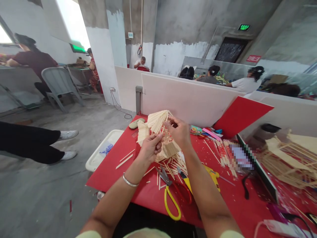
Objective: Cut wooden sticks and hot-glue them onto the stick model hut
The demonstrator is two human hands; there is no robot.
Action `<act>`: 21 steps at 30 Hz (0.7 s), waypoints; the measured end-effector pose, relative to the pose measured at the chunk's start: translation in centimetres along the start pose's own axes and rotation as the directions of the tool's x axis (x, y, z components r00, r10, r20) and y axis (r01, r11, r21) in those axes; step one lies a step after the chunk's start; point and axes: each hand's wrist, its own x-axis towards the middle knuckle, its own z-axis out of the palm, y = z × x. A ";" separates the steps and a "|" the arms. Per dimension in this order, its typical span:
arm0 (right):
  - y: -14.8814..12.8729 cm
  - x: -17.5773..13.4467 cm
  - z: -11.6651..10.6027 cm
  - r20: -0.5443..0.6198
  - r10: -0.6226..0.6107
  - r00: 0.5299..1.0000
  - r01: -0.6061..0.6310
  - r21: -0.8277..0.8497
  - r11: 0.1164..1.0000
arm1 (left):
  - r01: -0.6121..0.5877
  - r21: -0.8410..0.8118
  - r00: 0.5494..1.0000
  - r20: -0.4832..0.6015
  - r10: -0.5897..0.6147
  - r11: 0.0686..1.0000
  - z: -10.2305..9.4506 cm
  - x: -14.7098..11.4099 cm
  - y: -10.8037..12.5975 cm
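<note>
a small model built of pale wooden sticks [156,119] stands toward the far end of a red tabletop [107,176], its slatted roof tilted. the left hand [150,148] is at its near side, thumb and forefinger drawn close by the roof's lower end; the right hand [180,131] curls over the roof's right edge, finger and thumb bent toward it. the fingertips are small in view, so i can't tell whether either pair is clamped on a stick. loose sticks [170,169] lie scattered on the near side, next to scissors [167,195] with a yellow and a red handle. a yellow tool [213,178] sits partly behind the right forearm. farther right is a larger stick model [284,158]; behind the table runs a white partition [185,99], with people seated beyond it.
</note>
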 end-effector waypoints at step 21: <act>0.6 0.4 0.5 -0.018 -0.157 0.987 0.149 -0.220 0.964 | 0.014 -0.132 0.989 -0.143 -0.033 0.991 0.2 0.1 1.0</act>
